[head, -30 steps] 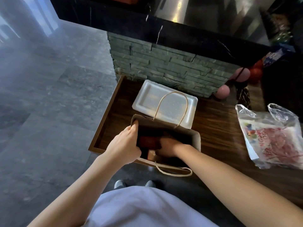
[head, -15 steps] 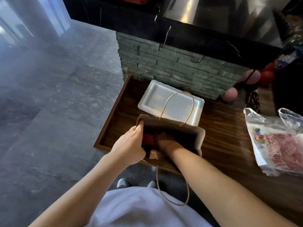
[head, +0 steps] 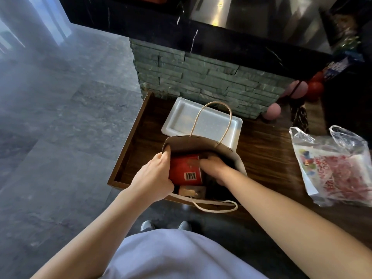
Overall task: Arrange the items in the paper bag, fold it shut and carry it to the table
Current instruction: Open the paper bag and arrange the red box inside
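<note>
A brown paper bag with twine handles stands open at the near edge of a dark wooden counter. Inside it a red package with a barcode label lies tilted, and a brown item shows below it. My left hand grips the bag's left rim and holds it open. My right hand is down inside the bag, its fingers against the red package's right end; the fingertips are hidden.
A white foam tray lies behind the bag against a stone-faced wall. A clear plastic bag with printed contents sits on the right of the counter. Pink and red balls are at the back right. Grey floor lies to the left.
The red package has come up and turned, so its barcode now shows. The bag's near handle has swung back up against the counter edge. Both hands stay at the bag.
</note>
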`<act>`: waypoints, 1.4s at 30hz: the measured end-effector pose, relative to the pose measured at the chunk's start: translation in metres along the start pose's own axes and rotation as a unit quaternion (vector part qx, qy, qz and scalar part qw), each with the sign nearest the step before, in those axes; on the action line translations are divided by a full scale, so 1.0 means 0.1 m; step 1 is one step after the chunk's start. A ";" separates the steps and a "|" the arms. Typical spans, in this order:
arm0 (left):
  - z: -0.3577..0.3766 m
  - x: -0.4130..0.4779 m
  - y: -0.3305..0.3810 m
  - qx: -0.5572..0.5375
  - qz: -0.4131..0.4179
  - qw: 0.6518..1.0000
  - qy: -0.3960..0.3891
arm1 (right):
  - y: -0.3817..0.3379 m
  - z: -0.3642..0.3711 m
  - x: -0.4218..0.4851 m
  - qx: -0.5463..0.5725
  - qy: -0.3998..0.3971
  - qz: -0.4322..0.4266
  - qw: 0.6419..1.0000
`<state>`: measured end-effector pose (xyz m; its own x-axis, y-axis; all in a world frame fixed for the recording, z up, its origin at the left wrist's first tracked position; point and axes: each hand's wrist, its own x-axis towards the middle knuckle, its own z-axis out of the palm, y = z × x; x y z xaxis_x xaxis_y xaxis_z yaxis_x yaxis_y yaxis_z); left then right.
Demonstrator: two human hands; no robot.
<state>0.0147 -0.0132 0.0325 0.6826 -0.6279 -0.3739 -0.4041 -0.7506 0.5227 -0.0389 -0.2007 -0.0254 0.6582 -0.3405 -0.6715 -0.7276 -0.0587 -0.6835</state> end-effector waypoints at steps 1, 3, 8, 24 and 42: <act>-0.01 0.00 0.00 -0.002 0.001 1.000 0.001 | 0.00 0.01 -0.02 0.065 0.000 0.027 0.998; -0.02 0.01 0.01 -0.006 0.000 1.000 0.000 | 0.01 0.03 -0.02 0.166 -0.006 0.071 0.983; -0.01 0.00 0.00 -0.003 0.000 1.000 -0.007 | 0.09 0.11 -0.02 0.204 -0.031 0.109 0.972; 0.00 -0.09 -0.04 0.003 0.016 1.000 -0.001 | 0.20 0.14 -0.11 -0.021 -0.133 0.116 0.984; 0.09 -0.15 -0.04 -0.001 0.001 1.000 0.017 | 0.48 0.47 0.00 -0.427 0.026 -0.110 0.897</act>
<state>0.0008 -0.0025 0.0290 0.7021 -0.6222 -0.3462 -0.4042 -0.7486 0.5257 -0.0651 -0.1597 -0.0717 0.8107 -0.2743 -0.5172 -0.4781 -0.8201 -0.3145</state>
